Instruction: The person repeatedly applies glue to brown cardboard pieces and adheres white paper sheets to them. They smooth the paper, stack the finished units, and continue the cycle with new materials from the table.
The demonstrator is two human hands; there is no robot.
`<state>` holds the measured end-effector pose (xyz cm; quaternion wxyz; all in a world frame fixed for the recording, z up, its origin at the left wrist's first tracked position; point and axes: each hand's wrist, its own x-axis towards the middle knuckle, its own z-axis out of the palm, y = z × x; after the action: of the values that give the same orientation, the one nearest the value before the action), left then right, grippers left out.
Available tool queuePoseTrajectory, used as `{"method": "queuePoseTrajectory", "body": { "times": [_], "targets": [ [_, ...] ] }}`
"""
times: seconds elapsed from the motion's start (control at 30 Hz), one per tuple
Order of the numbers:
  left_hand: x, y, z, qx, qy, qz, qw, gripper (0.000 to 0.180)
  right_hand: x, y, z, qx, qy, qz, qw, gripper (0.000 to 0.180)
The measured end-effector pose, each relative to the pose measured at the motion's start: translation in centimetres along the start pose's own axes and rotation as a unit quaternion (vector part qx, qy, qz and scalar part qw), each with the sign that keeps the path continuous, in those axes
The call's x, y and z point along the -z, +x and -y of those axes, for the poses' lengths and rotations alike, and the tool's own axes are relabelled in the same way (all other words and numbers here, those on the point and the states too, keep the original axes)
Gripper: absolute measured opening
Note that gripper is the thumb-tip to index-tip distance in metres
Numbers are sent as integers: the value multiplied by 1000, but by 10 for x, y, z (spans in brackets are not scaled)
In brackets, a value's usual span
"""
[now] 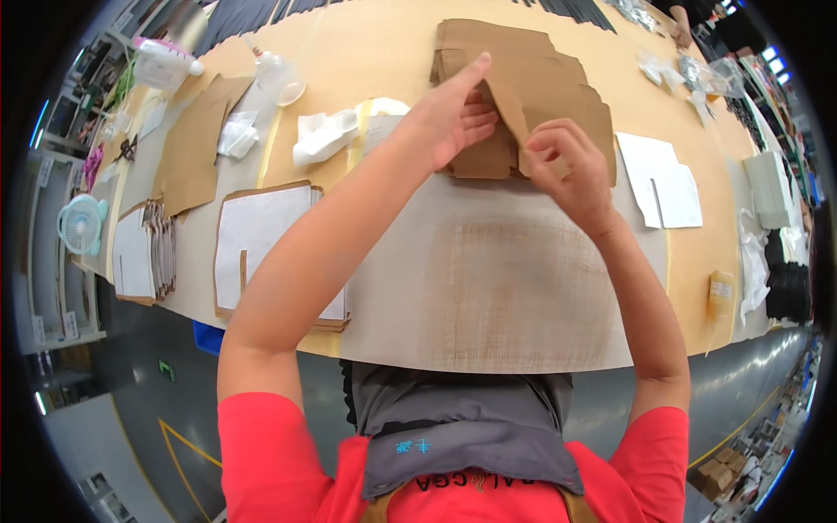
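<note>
Grey apron point(471, 458) lies nearest; beyond, I see the right hand point(571, 167) pinching a brown sheet's point(509, 106) raised edge atop the brown stack point(479, 164), the left hand point(449, 118) open alongside.

From the person point(471, 458), cardboard point(567, 96) lies at twelve o'clock on the desk point(366, 44), paper point(678, 199) at one, a bottle point(721, 295) at two.

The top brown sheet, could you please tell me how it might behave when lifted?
The top brown sheet is probably flexible, as its raised edge bends beside the left hand. It seems light for its size, being thin, and its broad, flat shape makes rolling unlikely.
</note>
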<state>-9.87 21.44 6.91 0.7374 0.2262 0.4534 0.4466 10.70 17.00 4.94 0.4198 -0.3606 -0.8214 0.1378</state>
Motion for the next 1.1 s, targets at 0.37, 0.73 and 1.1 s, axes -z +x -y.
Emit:
{"method": "queuePoseTrajectory", "body": {
  "times": [0.37, 0.73, 1.1],
  "targets": [
    [-39, -82, 7, -325, 427, 183, 824, 30, 76, -49, -33, -260, 81, -209, 939, 80],
    [42, -152, 64, -36, 97, 155, 982, 46, 95, -122, 41, -481, 349, -32, 803, 35],
    [65, -151, 132, -128, 398, 5, 909, 74, 67, -191, 60, -480, 93, -5, 872, 28]
  ]
}}
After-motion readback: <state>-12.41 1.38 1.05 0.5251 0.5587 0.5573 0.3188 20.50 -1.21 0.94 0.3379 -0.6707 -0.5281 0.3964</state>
